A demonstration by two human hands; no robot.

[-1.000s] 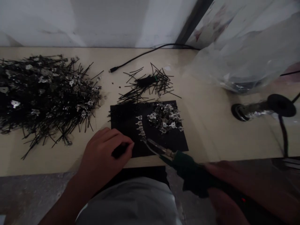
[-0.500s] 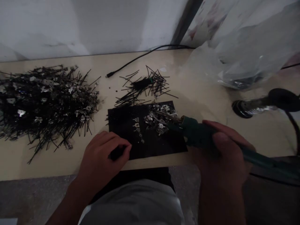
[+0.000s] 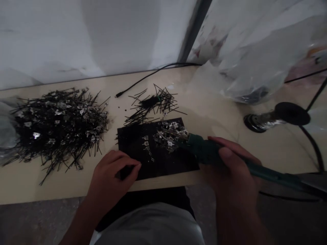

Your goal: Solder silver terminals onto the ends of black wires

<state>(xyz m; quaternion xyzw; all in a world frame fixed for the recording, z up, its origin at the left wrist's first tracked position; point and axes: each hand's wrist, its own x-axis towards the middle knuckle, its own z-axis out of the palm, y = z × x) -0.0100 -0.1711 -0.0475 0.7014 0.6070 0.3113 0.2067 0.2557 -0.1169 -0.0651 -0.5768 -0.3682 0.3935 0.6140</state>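
Note:
My right hand (image 3: 235,166) is wrapped round a green soldering tool (image 3: 204,149), whose metal tip points left over small silver metal parts (image 3: 170,137) heaped on a black mat (image 3: 168,166). At the mat's left front corner is my left hand (image 3: 114,173), thumb and forefinger pinched together; what they hold, if anything, is too small to make out. Between the hands, a short column of small metal pieces (image 3: 146,143) lies on the mat. Behind the mat are loose black wires (image 3: 153,102), some of them in a bundle.
At the left lies a big heap of black wires with metal tabs (image 3: 61,126). A black cable (image 3: 143,79) crosses the table's back. Clear plastic bags (image 3: 240,75) and a solder spool (image 3: 276,117) stand at the right.
The camera view has shifted, so the table contents appear lower, with the right side moved left. Both hands keep nearly the same pose and place relative to the mat.

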